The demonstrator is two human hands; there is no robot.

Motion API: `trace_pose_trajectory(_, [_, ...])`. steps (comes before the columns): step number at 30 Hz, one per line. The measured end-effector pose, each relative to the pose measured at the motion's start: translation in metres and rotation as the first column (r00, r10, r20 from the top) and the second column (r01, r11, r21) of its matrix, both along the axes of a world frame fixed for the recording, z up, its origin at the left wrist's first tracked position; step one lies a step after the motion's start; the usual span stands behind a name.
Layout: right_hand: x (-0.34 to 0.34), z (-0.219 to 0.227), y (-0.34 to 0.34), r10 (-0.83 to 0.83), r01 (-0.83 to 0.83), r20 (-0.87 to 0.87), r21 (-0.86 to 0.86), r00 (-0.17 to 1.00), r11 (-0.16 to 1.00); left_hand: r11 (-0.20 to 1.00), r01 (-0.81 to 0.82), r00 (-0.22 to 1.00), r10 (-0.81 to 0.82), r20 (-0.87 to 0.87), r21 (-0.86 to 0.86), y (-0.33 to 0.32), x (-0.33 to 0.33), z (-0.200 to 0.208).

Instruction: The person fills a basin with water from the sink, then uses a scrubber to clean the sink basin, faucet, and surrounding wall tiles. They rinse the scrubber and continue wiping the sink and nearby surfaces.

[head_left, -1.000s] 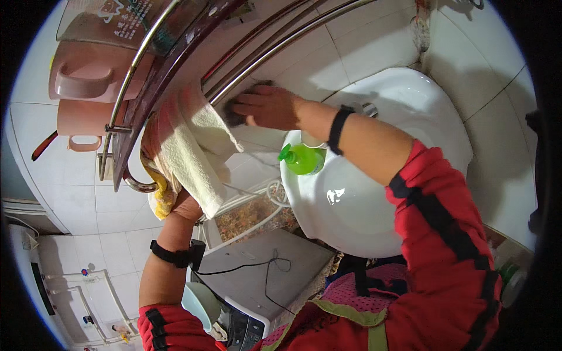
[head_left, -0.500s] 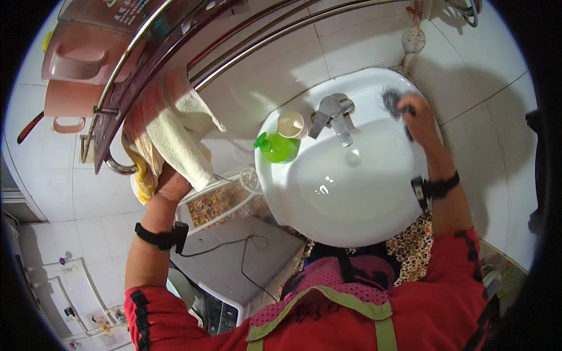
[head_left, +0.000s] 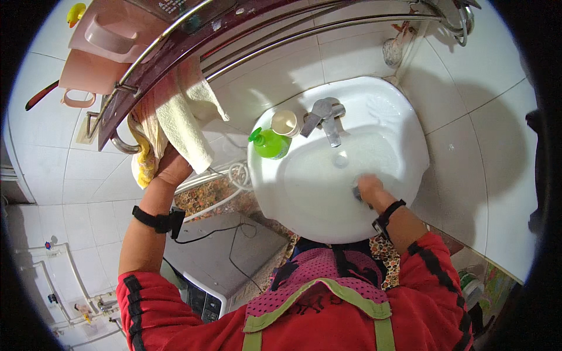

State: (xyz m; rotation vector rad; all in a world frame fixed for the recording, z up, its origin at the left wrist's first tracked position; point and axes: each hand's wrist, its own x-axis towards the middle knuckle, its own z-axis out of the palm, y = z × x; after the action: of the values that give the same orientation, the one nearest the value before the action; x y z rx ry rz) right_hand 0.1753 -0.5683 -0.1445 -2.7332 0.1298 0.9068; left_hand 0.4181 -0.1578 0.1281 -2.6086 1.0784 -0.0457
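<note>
In the white washbasin (head_left: pixel 410 167), my right hand (head_left: pixel 371 189) is lowered toward the bowl, right of the drain. Its fingers are closed on a dark grey scrubber (head_left: pixel 356 191), of which only a small edge shows. My left hand (head_left: pixel 174 169) is raised at the left among hanging towels, beside a cream towel (head_left: pixel 186 126) and a yellow-edged cloth (head_left: pixel 144 167). Cloth hides its fingers, so its grip does not show. A metal faucet (head_left: pixel 329 123) rises from the basin's back rim. Left of it are a pale cup (head_left: pixel 285 124) and a green pump bottle (head_left: pixel 270 144).
Above the towels runs a dark shelf (head_left: pixel 146 79) with metal rails (head_left: pixel 328 28). Pink mugs (head_left: pixel 88 73) hang at the upper left. Below my left arm is a grey-topped appliance (head_left: pixel 225 254) with a black cord, near a white hose (head_left: pixel 239 175).
My right hand has moved from the basin's back right rim down into the bowl, carrying the scrubber. My left hand stays among the towels. The view has shifted slightly.
</note>
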Motion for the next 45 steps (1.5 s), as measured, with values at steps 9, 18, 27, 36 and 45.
trace_pose_trajectory(9, [0.138, 0.129, -0.078, -0.942, 0.081, 0.019, 0.996, 0.334, 0.049, 0.999, 0.032, 0.999, -0.032, -0.022, 0.009, -0.001, -0.005, 0.009])
trace_pose_trajectory(18, [0.302, 0.110, 0.178, -0.771, -0.014, 0.593, 0.791, -0.232, 0.612, 0.995, 0.042, 0.999, -0.043, 0.012, 0.094, 0.010, 0.007, 0.003])
trace_pose_trajectory(27, [0.316, 0.081, 0.296, -0.833, -0.136, -0.144, 0.958, 0.535, -0.254, 0.947, 0.138, 0.977, -0.177, 0.117, 0.289, 0.011, 0.001, 0.004])
trace_pose_trajectory(36, [0.302, 0.122, 0.204, -0.707, -0.264, -0.690, 0.661, 0.153, -0.702, 0.964, 0.182, 0.967, -0.211, 0.140, 0.195, 0.010, 0.009, -0.003])
trace_pose_trajectory(45, [0.301, 0.155, 0.090, -0.591, -0.134, -0.774, 0.626, -0.228, -0.768, 0.948, 0.303, 0.916, -0.319, 0.245, 0.100, 0.009, -0.002, 0.003])
